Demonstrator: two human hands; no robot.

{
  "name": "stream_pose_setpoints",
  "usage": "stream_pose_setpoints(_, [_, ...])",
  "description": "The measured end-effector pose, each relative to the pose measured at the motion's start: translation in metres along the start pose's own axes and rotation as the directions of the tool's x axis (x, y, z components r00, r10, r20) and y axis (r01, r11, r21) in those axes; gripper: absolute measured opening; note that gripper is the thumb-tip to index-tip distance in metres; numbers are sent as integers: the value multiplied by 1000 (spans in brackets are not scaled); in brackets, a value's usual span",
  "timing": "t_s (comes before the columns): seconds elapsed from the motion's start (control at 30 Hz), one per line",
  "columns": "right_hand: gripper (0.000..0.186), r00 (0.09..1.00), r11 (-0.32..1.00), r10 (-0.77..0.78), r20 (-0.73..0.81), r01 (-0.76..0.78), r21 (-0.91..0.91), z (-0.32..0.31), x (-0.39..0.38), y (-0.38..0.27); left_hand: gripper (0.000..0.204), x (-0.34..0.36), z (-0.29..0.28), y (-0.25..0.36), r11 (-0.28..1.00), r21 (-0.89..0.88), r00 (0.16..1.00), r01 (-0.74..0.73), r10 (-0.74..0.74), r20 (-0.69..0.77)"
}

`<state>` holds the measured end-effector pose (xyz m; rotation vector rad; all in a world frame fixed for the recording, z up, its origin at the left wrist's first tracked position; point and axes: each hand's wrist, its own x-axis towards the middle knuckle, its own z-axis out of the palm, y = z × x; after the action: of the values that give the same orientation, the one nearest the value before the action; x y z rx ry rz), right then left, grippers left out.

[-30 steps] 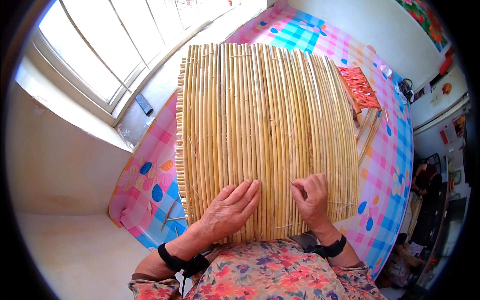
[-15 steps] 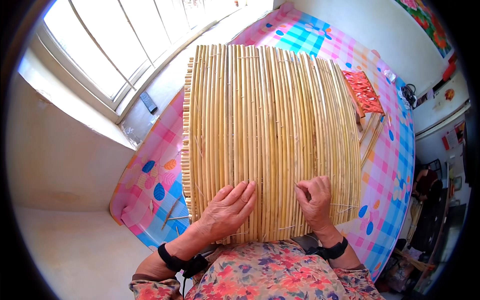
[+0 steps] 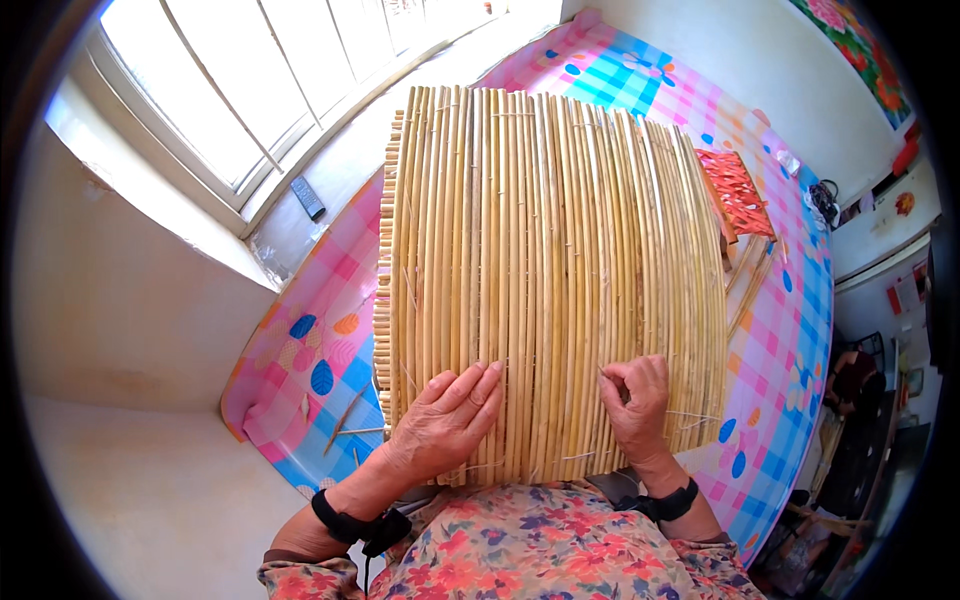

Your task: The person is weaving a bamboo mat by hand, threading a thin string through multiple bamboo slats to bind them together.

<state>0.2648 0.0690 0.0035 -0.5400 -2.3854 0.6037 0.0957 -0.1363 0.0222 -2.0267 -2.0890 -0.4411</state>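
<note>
Left hand [image 3: 443, 420]: flat, palm down, fingers spread open on the near end of the mat of pale yellow reed stalks bound side by side with thin thread [image 3: 555, 270]; gripping nothing, only pressing. Right hand [image 3: 635, 405]: fingers curled closed, pinching what looks like a fine thread just off the fingertips; too thin to be certain.

Change over the last second: little. Both hands keep their places on the mat; the right fingers have tightened slightly. Judged: stitch work continues at the near edge.

Mat lies under both hands, across the bed in a pink-and-blue checked sheet [image 3: 790, 330]. Loose reeds [image 3: 350, 425] left of the left fingers.
</note>
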Motion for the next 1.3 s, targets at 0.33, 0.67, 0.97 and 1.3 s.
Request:
stream_pose_setpoints(0.33, [19,1000,1000,1,2,-1,1,1,0,2,36,1,0,-1,999,-41,1000,-12,11,-11])
stream_pose_setpoints(0.67, [19,999,1000,26,22,-26,15,1,-1,1,34,-6,-4,-10,997,53,996,57,-54,-67])
stream_pose_setpoints(0.97, [17,999,999,35,27,-35,12,-1,1,-1,32,-4,-6,-10,998,58,998,33,-29,-56])
stream_pose_setpoints(1.3, [17,998,999,43,40,-44,21,-1,1,-1,31,-16,-11,-10,993,69,993,94,-89,-75])
